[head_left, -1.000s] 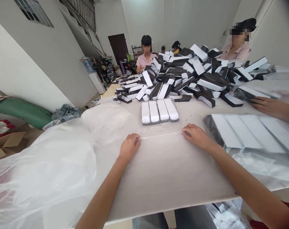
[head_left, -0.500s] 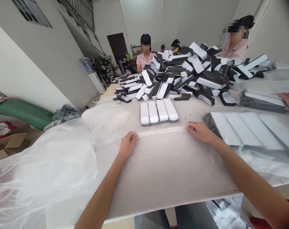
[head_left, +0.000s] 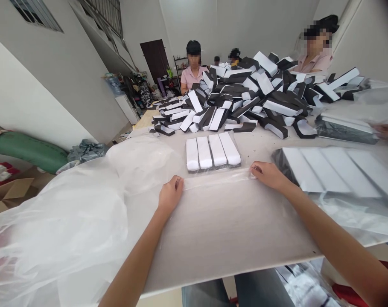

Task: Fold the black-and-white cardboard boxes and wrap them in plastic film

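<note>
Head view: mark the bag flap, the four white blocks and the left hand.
bag flap (head_left: 217,179), head view, middle of the folded strip.
four white blocks (head_left: 217,151), head view, top of an inner block.
left hand (head_left: 170,196), head view, back of the hand.

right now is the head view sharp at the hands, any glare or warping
Head view: sharp at the left hand, right hand and the bag edge they pinch; light soft, shadows faint; plastic sheeting at left looks milky; wide-angle distortion stretches the corners.
</note>
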The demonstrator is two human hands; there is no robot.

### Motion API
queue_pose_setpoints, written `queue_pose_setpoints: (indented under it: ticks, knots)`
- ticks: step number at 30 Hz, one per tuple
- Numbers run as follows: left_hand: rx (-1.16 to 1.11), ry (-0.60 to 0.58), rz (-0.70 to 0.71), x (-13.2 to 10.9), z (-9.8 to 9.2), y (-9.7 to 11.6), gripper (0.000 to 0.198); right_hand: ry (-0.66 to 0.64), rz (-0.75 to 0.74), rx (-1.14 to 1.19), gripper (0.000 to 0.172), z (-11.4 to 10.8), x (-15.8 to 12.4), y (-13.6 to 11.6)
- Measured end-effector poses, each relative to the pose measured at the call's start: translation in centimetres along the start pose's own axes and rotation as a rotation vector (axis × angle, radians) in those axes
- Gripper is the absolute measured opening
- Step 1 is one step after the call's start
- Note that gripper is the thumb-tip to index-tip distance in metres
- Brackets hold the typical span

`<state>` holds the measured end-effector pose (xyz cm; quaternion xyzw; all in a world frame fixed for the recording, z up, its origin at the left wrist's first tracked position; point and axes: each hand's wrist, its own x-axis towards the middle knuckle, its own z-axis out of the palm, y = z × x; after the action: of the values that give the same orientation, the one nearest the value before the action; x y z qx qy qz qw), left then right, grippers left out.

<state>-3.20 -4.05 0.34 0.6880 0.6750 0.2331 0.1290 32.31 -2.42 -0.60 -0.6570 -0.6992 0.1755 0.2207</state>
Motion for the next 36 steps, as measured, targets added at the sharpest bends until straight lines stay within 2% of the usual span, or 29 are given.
queue_pose_setpoints:
  ticks: [5, 16, 22, 25, 27, 29, 31, 32, 34, 36]
  knots:
    - [0.1, -0.058, -0.029, -0.2, -0.3, 0.8, 0.023, -0.045, 0.017, 0.001, 0.019, -0.1, 0.0, 0.0]
    - [0.24, -0.11, -0.038, -0.4, -0.2, 1.0, 0.026, -0.1, 0.026, -0.022, 0.017, -0.1, -0.3, 0.2]
    - [0.269, -0.104, -0.012, -0.4, -0.2, 1.1, 0.025, -0.094, -0.018, -0.033, 0.011, 0.3, -0.4, 0.4]
    - [0.286, -0.099, -0.012, -0.4, 0.0, 1.0, 0.023, -0.09, 0.037, -0.089, 0.009, 0.4, -0.6, -0.2]
    - [0.284, -0.051, -0.001, -0.5, 0.2, 0.9, 0.018, -0.065, 0.08, -0.134, 0.007, 0.3, -0.8, -0.6]
    - [0.279, 0.07, 0.064, -0.6, 0.3, 0.9, 0.017, 0.026, 0.072, -0.155, 0.012, 0.2, -0.9, -1.1]
    - [0.249, 0.187, 0.212, -0.7, 0.3, 0.9, 0.016, 0.122, -0.033, -0.096, 0.019, 0.0, -1.1, -1.5]
    - [0.223, 0.203, 0.317, -0.9, 0.2, 1.0, 0.015, 0.139, -0.111, -0.039, 0.019, -0.1, -1.2, -1.8]
    - [0.161, 0.13, 0.529, -1.1, 0.0, 1.2, 0.015, 0.091, -0.27, 0.071, 0.019, -0.2, -1.4, -2.3]
    - [0.131, -0.004, 0.653, -1.3, 0.0, 1.4, 0.017, -0.017, -0.378, 0.116, 0.019, 0.1, -1.8, -2.8]
